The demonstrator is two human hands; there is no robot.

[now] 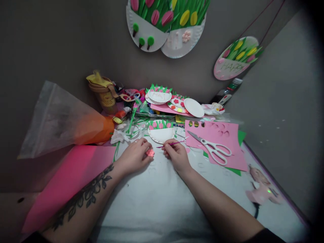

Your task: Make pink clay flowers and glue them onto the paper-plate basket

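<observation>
1. The pink flower (150, 153) lies between the thumb and fingers of my left hand (137, 153); I cannot tell whether they grip it.
2. My right hand (176, 154) pinches a thin purple stick (181, 142), its tip pointing left, near the flower.
3. My left forearm (111, 180) (the tattooed one) and right forearm (215, 195) reach forward over the bench (152, 199), hands just short of a paper plate (161, 135).

Left fingers (146, 146) curled, right fingers (168, 147) pinched
</observation>
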